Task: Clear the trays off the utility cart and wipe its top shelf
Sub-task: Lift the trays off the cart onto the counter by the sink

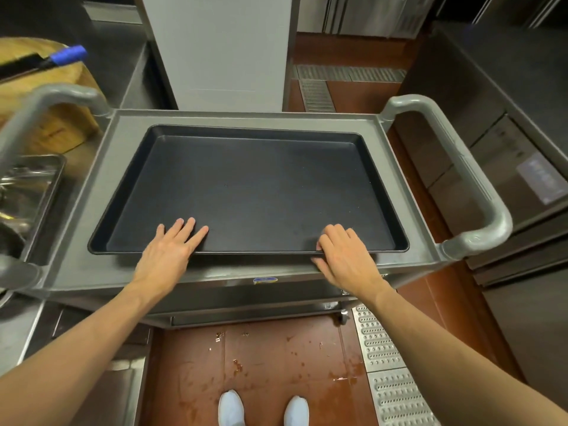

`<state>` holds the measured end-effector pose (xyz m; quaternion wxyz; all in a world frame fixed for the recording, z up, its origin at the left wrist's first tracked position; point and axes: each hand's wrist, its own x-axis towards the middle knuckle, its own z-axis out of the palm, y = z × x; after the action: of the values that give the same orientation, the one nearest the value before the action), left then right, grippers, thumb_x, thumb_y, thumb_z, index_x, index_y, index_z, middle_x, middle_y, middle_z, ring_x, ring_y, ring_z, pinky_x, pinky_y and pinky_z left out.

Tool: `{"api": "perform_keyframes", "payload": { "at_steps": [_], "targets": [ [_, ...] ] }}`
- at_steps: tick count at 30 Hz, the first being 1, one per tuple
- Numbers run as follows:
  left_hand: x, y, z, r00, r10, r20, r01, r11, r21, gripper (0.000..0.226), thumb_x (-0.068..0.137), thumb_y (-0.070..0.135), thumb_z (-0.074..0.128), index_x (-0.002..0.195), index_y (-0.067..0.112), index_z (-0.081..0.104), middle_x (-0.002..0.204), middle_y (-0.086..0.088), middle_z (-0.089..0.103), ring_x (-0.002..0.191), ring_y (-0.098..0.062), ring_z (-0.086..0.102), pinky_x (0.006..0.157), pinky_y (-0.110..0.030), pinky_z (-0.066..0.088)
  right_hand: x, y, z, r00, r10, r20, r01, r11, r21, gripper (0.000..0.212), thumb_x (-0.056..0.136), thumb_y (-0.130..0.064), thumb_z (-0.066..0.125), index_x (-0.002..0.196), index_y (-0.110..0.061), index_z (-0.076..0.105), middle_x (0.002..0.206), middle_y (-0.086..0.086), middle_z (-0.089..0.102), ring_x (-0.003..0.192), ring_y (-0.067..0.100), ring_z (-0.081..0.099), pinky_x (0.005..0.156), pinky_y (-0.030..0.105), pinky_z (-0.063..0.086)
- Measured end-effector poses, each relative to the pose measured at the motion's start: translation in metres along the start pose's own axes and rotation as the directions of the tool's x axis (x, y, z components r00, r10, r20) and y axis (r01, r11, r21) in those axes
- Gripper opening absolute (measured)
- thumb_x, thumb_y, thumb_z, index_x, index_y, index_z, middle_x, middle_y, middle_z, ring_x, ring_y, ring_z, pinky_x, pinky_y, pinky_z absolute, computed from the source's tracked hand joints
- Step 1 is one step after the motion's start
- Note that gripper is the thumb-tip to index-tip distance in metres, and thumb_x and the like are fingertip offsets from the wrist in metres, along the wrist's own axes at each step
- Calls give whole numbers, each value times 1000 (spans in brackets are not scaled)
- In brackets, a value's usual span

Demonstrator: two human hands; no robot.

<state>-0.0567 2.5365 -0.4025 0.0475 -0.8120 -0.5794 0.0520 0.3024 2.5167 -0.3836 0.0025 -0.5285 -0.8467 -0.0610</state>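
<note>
A large black tray lies flat on the grey top shelf of the utility cart and covers most of it. My left hand rests flat over the tray's near rim, fingers spread and reaching into the tray. My right hand curls over the same rim further right, fingers on top and thumb under the edge. The tray holds nothing.
Grey loop handles stand at the cart's left end and right end. A steel pan and a wooden block with a blue-handled tool sit on the left counter. Steel cabinets stand right. The floor is stained, with drain grates.
</note>
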Motion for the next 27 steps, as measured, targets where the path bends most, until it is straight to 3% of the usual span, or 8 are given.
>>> {"api": "perform_keyframes", "payload": {
  "at_steps": [2, 4, 6, 11, 14, 19, 27],
  "targets": [
    [-2, 1, -3, 999, 20, -43, -21, 1000, -8, 83, 62, -11, 78, 138, 11, 52, 136, -19, 56, 124, -42, 53, 98, -55, 47, 5, -3, -1, 997, 66, 40, -64, 997, -51, 39, 77, -20, 74, 111, -10, 56, 116, 10, 55, 103, 29, 52, 83, 42, 46],
    [-3, 2, -5, 994, 28, -110, -31, 999, -24, 81, 57, -15, 80, 132, 9, 58, 131, -18, 61, 119, -40, 58, 95, -54, 50, 11, -6, -1, 985, 154, 81, -150, 987, -49, 71, 63, 3, 79, 128, -7, 53, 133, 17, 54, 121, 36, 52, 97, 47, 46],
    [-4, 1, -10, 985, 7, -171, -18, 998, -62, 79, 56, -16, 81, 128, 8, 61, 128, -17, 63, 116, -39, 60, 91, -54, 53, 14, -7, -5, 981, 175, 85, -172, 984, -47, 86, 55, 13, 81, 134, -5, 53, 135, 19, 57, 125, 39, 54, 102, 49, 47],
    [-5, -7, -38, 930, 17, -367, -69, 989, -129, 64, 53, -19, 80, 112, 4, 71, 112, -15, 71, 100, -36, 69, 78, -54, 58, 23, -3, -24, 982, 188, -8, -187, 981, 51, 78, 51, 6, 89, 123, -9, 65, 123, 14, 68, 111, 39, 65, 81, 47, 59],
    [-15, -15, -57, 909, 1, -416, -66, 988, -142, 58, 56, -16, 81, 109, 5, 72, 108, -14, 73, 95, -34, 71, 75, -53, 59, 30, -3, -43, 985, 140, -101, -135, 989, 54, 71, 50, 8, 86, 116, -11, 69, 117, 11, 71, 103, 39, 69, 74, 46, 61],
    [-43, -31, -93, 881, -98, -462, 34, 989, -145, 52, 64, -11, 78, 112, 8, 71, 110, -14, 72, 97, -33, 71, 78, -51, 59, 49, -11, -89, 960, 31, -280, -21, 999, 37, 65, 44, 10, 84, 105, -9, 73, 103, 8, 75, 86, 35, 72, 66, 39, 59],
    [-153, -46, -156, 775, -262, -576, 257, 962, -91, 49, 63, -9, 82, 107, 9, 73, 106, -9, 74, 95, -32, 71, 68, -45, 59, 78, -64, -147, 823, -213, -527, 255, 967, 8, 37, 63, 10, 76, 92, -12, 72, 87, 6, 74, 71, 33, 68, 49, 32, 53]
  ]
}}
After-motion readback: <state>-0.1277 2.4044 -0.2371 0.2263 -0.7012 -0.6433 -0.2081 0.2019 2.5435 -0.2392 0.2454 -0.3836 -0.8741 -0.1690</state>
